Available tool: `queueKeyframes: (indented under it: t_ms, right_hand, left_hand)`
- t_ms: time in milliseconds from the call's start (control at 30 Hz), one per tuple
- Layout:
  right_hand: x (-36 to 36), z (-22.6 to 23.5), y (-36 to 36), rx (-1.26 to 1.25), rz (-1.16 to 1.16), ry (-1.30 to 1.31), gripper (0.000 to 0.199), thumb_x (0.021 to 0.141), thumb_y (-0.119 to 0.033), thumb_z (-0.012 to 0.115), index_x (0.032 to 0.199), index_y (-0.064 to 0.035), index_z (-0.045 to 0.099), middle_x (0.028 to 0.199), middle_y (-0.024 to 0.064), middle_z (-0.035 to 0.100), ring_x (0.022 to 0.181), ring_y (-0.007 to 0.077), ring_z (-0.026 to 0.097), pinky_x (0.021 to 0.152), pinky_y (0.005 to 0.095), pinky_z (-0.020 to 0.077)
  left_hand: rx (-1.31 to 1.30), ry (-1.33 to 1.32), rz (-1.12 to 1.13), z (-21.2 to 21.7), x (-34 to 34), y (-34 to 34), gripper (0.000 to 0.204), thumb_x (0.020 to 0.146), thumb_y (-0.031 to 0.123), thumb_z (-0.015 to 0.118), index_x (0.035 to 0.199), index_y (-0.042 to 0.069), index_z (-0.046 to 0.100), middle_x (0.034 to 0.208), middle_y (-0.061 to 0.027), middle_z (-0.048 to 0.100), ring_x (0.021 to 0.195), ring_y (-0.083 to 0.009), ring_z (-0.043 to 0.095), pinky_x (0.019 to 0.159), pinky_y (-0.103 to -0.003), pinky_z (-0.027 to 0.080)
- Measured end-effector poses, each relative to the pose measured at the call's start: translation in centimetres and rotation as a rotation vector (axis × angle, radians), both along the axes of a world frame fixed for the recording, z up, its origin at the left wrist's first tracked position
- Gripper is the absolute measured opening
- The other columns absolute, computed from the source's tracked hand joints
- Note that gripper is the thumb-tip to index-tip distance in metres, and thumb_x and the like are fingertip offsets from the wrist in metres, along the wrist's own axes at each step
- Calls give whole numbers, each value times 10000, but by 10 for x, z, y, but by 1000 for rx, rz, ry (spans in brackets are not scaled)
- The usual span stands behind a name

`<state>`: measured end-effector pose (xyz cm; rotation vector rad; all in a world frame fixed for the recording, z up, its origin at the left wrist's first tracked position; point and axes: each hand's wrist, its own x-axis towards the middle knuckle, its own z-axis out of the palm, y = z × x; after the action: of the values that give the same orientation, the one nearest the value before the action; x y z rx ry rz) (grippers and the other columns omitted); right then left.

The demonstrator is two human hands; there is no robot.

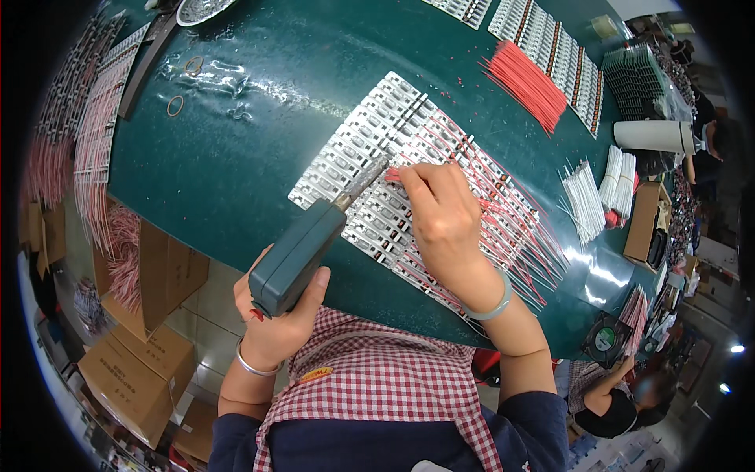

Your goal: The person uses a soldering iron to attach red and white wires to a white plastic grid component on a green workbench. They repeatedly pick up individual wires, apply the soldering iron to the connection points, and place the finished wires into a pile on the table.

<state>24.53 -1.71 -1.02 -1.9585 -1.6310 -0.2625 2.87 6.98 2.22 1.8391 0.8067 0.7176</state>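
R hand (444, 212) hides soldering iron (303, 252) tip & red wire (393, 175) end

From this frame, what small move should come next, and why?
Probably lower the soldering iron tip a touch onto the red wire end. The left hand aims the tip right beside it, while the right hand pins the wire on the board strips.

Loose red wire bundle (525, 81) far right on green worktop (228, 165). White wire bundles (583, 200) beside it. Two rubber bands (175, 105) upper left. Cardboard boxes (138, 370) on floor, left.
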Motion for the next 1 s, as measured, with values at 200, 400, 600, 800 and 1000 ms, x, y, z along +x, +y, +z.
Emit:
queueKeyframes:
  t_ms: [200, 400, 600, 800, 1000]
  right_hand:
    - [2, -7, 0, 57, 1, 36, 332, 683, 41, 629, 1015, 51, 636, 971, 137, 622, 831, 280, 591, 683, 362, 509]
    - [4, -5, -1, 81, 11, 68, 301, 688, 47, 619, 987, 25, 641, 943, 119, 624, 791, 270, 590, 657, 365, 505]
    - [41, 36, -2, -19, -41, 34, 173, 719, 47, 629, 869, -31, 671, 817, 116, 624, 712, 294, 638, 602, 402, 516]
    - [113, 72, 18, -522, -29, -363, 100, 703, 33, 641, 781, -25, 665, 795, 164, 646, 749, 359, 671, 631, 436, 534]
    - [107, 60, 43, -752, -24, -545, 49, 718, 4, 667, 744, -31, 690, 839, 148, 667, 824, 314, 688, 677, 404, 575]
  left_hand:
    - [-36, 19, 10, 3, -2, 0, 195, 768, -13, 783, 940, -50, 698, 860, -113, 713, 694, -151, 680, 617, -264, 528]
    - [-24, -5, 24, 1, -2, 1, 193, 774, 12, 788, 938, -45, 706, 826, -115, 723, 683, -163, 690, 604, -267, 522]
    - [-120, 36, 103, 3, -5, 1, 195, 788, 41, 788, 947, -40, 709, 804, -105, 723, 674, -180, 689, 610, -277, 520]
    - [-190, -6, 138, 0, -8, 0, 218, 788, 44, 794, 975, -34, 712, 858, -106, 728, 725, -175, 693, 649, -281, 530]
    - [-220, -23, 148, 0, -12, -1, 237, 779, 32, 797, 989, -38, 710, 873, -105, 730, 739, -167, 693, 664, -277, 533]
